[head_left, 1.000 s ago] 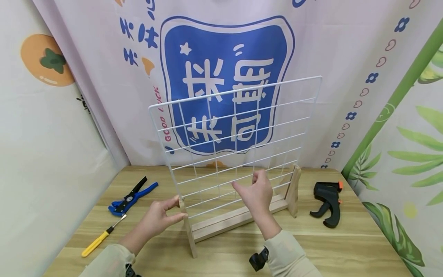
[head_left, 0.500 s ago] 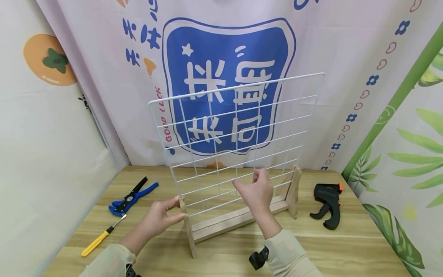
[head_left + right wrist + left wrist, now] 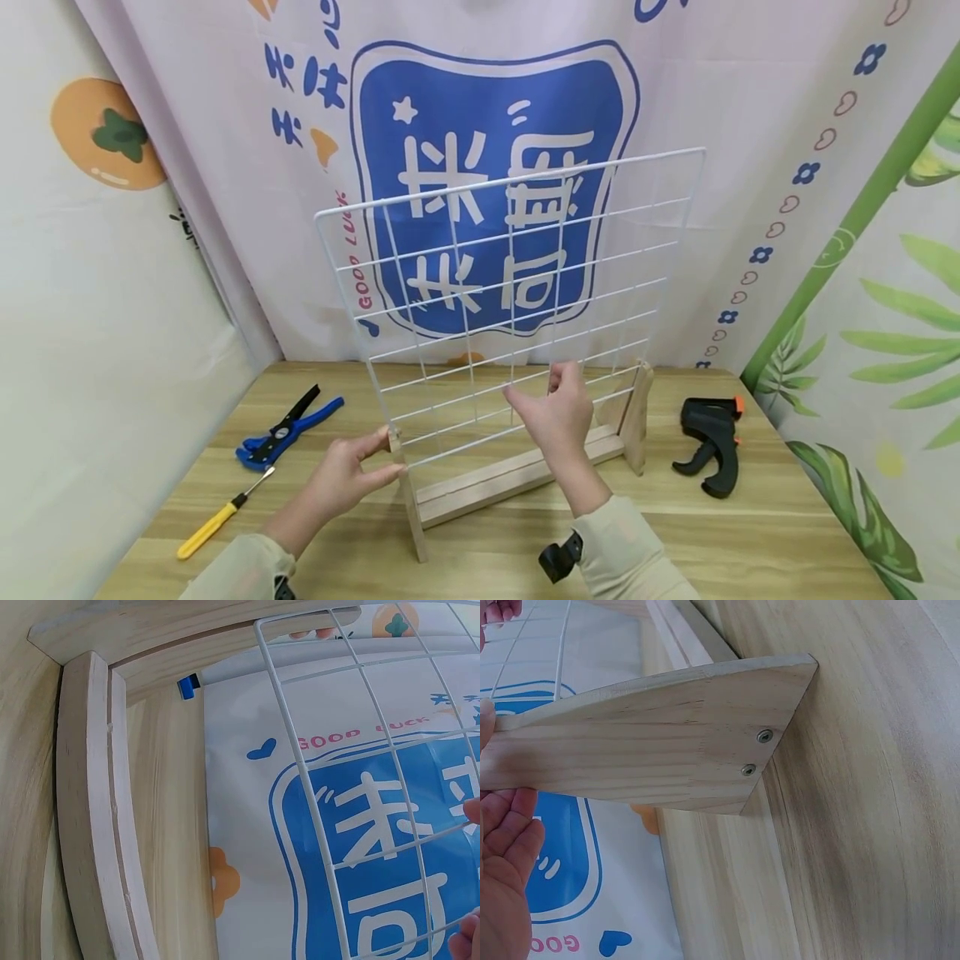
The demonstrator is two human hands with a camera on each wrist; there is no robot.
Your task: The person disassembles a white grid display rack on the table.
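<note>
A wooden stand rests on the table, with a left side panel point(image 3: 411, 512), a right side panel point(image 3: 636, 421) and lengthwise rails point(image 3: 517, 485) between them. My left hand point(image 3: 348, 471) grips the left panel's upper end between thumb and fingers. Two screw heads point(image 3: 757, 753) show low on that panel in the left wrist view. A white wire grid point(image 3: 512, 284) stands above the rails between the panels, its lower edge apart from them. My right hand point(image 3: 558, 412) pinches the grid's wires near the lower middle; its fingertips point(image 3: 466, 945) reach in at the right wrist view's right edge.
Blue-handled cutting pliers point(image 3: 279, 435) and a yellow screwdriver point(image 3: 210, 529) lie left of the stand. A black clamp point(image 3: 712, 446) with orange ends lies to the right. Behind the table point(image 3: 757, 542) hangs a printed curtain point(image 3: 690, 100).
The wire grid has risen a little, its top edge now higher in the head view. My right hand has shifted slightly upward with it. The left hand stays on the panel.
</note>
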